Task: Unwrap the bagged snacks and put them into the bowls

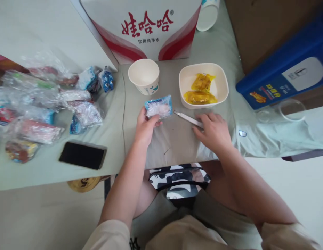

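Between the thumb and fingers of my left hand [147, 126] is a small blue-edged clear packet [158, 107], its contents pale. My right hand [215, 131] rests on the cloth, its fingers closed round the near end of a slim white utility knife [188, 119]. The knife lies low over the cloth, its tip toward the packet. Just beyond the packet stands a white paper cup [147, 87]. Behind my right hand sits a white paper bowl [184, 99] with yellow-wrapped packets [200, 97] in it.
A pile of wrapped snacks [41, 128] covers the left side, with a black phone [83, 155] in front. A large white and red carton [148, 31] stands at the back. On the right are a blue box [289, 66], clear round lids [291, 110] and a small torn scrap [242, 133].
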A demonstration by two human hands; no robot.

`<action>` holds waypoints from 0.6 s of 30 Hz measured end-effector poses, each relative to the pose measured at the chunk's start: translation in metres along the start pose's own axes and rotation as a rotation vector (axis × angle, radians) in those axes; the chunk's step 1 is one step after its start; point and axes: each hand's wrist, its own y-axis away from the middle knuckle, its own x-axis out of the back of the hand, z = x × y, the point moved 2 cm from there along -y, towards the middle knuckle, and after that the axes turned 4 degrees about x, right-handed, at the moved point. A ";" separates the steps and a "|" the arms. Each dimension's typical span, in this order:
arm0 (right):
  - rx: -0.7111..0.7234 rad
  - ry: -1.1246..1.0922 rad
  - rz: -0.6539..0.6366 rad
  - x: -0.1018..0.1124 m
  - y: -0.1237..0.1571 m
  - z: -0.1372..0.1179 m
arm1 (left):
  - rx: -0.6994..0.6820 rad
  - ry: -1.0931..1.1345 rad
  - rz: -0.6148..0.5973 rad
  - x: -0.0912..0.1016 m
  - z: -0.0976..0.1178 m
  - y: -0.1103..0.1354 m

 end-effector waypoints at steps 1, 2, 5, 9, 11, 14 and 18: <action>-0.003 0.018 -0.023 -0.001 0.001 0.005 | -0.009 -0.016 0.010 0.001 -0.001 -0.002; -0.009 0.024 -0.043 -0.002 0.001 0.008 | -0.022 -0.033 0.021 0.001 -0.002 -0.005; -0.058 -0.034 -0.053 0.000 -0.002 0.012 | -0.076 -0.088 0.056 0.001 -0.004 -0.011; -0.011 -0.277 0.040 0.007 -0.007 0.006 | -0.104 -0.163 -0.008 -0.004 -0.003 -0.014; 0.067 -0.381 0.037 0.008 -0.009 0.000 | -0.103 -0.196 -0.109 -0.009 -0.001 -0.012; 0.114 -0.427 0.005 0.005 -0.012 -0.004 | -0.082 -0.198 -0.225 -0.010 0.002 -0.009; 0.048 -0.390 0.018 0.004 -0.012 0.008 | -0.086 -0.109 -0.117 0.010 0.008 -0.012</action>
